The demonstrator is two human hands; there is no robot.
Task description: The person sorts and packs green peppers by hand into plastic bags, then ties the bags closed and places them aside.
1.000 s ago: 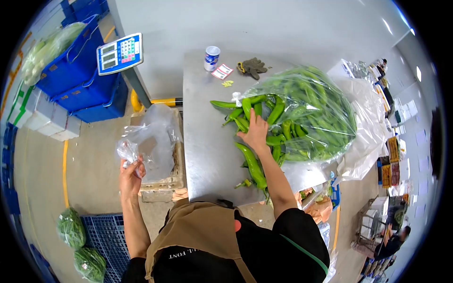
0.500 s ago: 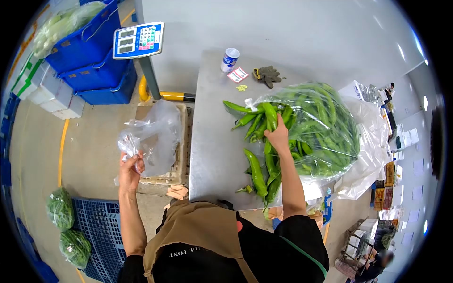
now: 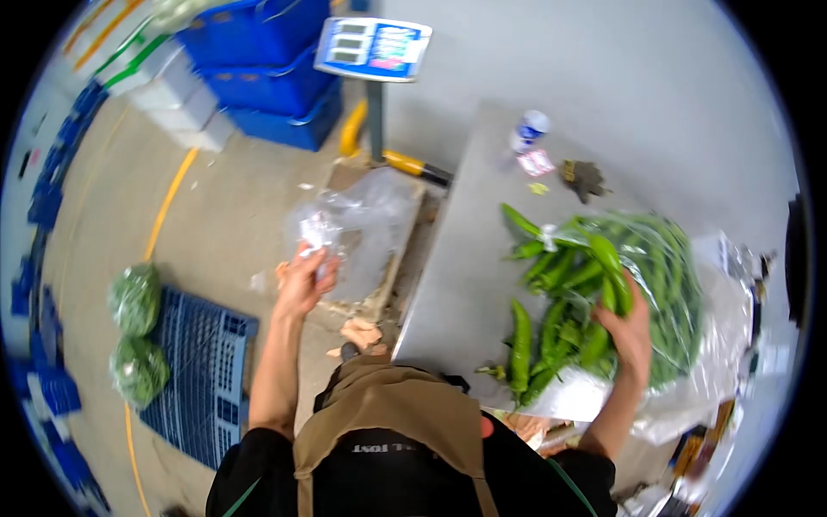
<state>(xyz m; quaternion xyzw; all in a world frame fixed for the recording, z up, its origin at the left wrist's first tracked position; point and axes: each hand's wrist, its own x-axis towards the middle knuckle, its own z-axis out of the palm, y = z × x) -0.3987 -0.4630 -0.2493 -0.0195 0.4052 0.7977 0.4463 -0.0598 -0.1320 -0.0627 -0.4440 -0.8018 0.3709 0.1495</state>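
Note:
My left hand [image 3: 301, 283] is closed on the bunched neck of a clear plastic bag [image 3: 375, 202], which spreads over a crate beside the table. Contents of that bag cannot be made out. Over the metal table [image 3: 461, 293], my right hand [image 3: 627, 326] wraps round a few long green peppers [image 3: 608, 263]. Loose peppers [image 3: 520, 345] lie to the left of that hand, some with their stems showing. Directly behind it sits a large clear bag full of green peppers [image 3: 663, 276]. My palm and the undersides of the gripped peppers are hidden.
A scale display [image 3: 372, 49] stands on a post beyond the crate. At the table's back are a white-and-blue can [image 3: 531, 129], a label and a dark glove [image 3: 584, 179]. Blue bins [image 3: 276, 86] rise at far left; a blue pallet [image 3: 198, 370] lies on the floor near bagged greens [image 3: 138, 370].
The view has swung left, so everything appears further right and is blurred. My right hand now has its fingers round peppers near the bag's edge. My left hand still grips the plastic bag.

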